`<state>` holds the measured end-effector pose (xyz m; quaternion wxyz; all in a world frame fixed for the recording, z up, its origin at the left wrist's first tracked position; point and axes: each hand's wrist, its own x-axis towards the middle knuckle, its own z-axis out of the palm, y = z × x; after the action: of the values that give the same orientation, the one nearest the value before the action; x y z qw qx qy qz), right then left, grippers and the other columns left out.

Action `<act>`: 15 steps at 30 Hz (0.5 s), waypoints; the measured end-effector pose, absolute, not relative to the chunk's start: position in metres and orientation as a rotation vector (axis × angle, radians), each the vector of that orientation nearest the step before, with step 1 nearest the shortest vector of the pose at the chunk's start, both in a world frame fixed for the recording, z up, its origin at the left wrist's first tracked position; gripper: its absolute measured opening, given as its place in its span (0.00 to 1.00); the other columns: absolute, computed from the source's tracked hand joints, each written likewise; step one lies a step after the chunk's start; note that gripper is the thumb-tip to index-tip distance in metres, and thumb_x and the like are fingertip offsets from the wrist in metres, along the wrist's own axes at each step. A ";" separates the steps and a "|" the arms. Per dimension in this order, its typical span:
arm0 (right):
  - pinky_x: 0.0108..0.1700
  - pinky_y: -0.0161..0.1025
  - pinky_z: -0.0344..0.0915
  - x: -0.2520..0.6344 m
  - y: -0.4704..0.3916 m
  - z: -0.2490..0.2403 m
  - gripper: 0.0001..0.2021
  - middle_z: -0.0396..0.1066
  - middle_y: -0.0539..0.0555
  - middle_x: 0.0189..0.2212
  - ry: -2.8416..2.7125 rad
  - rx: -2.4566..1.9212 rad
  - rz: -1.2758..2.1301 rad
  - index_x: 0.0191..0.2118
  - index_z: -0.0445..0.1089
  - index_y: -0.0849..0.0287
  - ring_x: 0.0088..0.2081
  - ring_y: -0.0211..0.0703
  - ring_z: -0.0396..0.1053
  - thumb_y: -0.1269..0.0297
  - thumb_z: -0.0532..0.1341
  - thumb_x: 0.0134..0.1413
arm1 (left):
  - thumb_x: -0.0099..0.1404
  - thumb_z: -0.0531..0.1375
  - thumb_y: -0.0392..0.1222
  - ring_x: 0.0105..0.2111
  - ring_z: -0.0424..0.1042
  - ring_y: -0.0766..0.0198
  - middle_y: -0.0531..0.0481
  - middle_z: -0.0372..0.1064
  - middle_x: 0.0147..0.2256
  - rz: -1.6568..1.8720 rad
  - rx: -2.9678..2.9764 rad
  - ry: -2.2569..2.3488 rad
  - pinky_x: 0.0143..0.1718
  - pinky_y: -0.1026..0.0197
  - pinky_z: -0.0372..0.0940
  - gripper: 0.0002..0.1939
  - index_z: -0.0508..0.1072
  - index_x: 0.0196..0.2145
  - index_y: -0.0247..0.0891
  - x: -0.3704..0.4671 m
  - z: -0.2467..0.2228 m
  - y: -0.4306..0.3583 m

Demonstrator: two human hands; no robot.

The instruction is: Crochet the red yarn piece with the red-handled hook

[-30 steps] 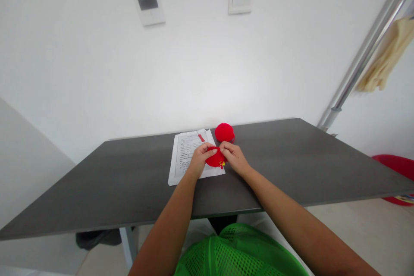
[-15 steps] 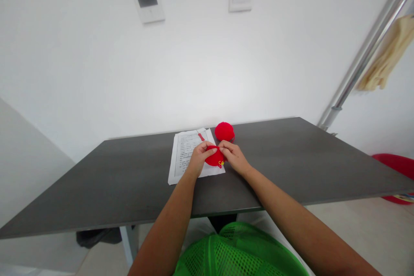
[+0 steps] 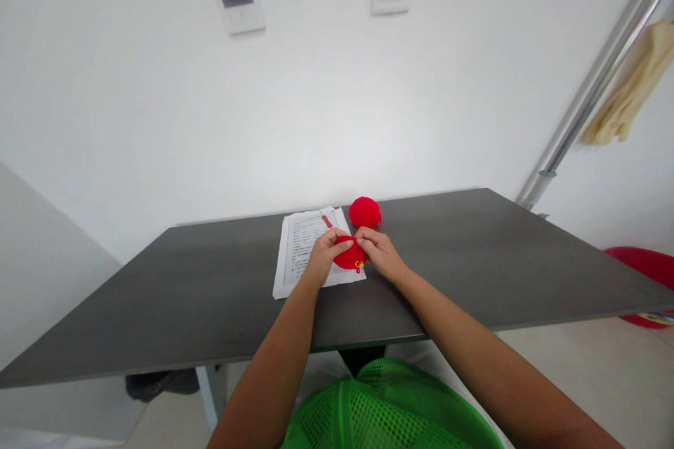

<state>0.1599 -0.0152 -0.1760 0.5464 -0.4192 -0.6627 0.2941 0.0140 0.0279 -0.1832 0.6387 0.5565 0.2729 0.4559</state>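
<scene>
A red piece of yarn work (image 3: pixel 347 257) is held between my two hands, above the lower right part of the printed sheets. My left hand (image 3: pixel 325 255) pinches its left side with the thumb on top. At its upper right edge, my right hand (image 3: pixel 378 251) has closed fingers on it. Small yellow rings (image 3: pixel 360 264) hang at its lower right edge. Just behind my hands sits a ball of red yarn (image 3: pixel 364 213). A small red-handled tool (image 3: pixel 327 221) lies on the printed sheets (image 3: pixel 300 242).
The dark grey table (image 3: pixel 210 295) stands against a white wall. A green mesh item (image 3: pixel 390 410) is at my lap, below the front edge. A red basin (image 3: pixel 642 265) stands beyond the table's right side, and a black bag (image 3: pixel 161 384) lies under the left.
The view has shifted very slightly. My hands keep nearly the same pose on the red yarn work.
</scene>
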 end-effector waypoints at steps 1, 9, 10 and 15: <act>0.25 0.33 0.52 0.160 -0.015 -0.176 0.07 0.56 0.45 0.17 -1.575 -0.996 0.699 0.23 0.59 0.57 0.21 0.35 0.55 0.66 0.51 0.50 | 0.46 0.69 0.42 0.24 0.66 0.69 0.54 0.69 0.24 1.042 1.276 0.629 0.29 0.65 0.60 0.13 0.71 0.27 0.35 0.014 -0.183 0.028; 0.25 0.33 0.52 0.160 -0.013 -0.178 0.08 0.56 0.45 0.18 -1.578 -0.997 0.711 0.23 0.59 0.57 0.21 0.35 0.55 0.66 0.52 0.51 | 0.46 0.69 0.43 0.24 0.67 0.68 0.54 0.69 0.24 1.033 1.310 0.645 0.29 0.64 0.61 0.13 0.71 0.27 0.35 0.014 -0.182 0.027; 0.25 0.33 0.52 0.160 -0.013 -0.178 0.08 0.56 0.45 0.18 -1.578 -0.995 0.714 0.23 0.59 0.57 0.21 0.34 0.55 0.66 0.51 0.51 | 0.46 0.69 0.43 0.24 0.67 0.68 0.54 0.69 0.24 1.031 1.314 0.642 0.29 0.65 0.61 0.13 0.71 0.27 0.35 0.014 -0.183 0.028; 0.25 0.33 0.51 0.160 -0.013 -0.178 0.08 0.55 0.45 0.18 -1.574 -1.002 0.671 0.22 0.59 0.57 0.21 0.34 0.54 0.66 0.51 0.49 | 0.48 0.68 0.42 0.25 0.67 0.69 0.54 0.69 0.24 1.018 1.311 0.624 0.30 0.66 0.60 0.12 0.71 0.27 0.35 0.014 -0.185 0.029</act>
<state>0.1604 -0.0130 -0.1784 0.5474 -0.4227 -0.6644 0.2832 0.0140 0.0289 -0.1853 0.6321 0.5729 0.2728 0.4447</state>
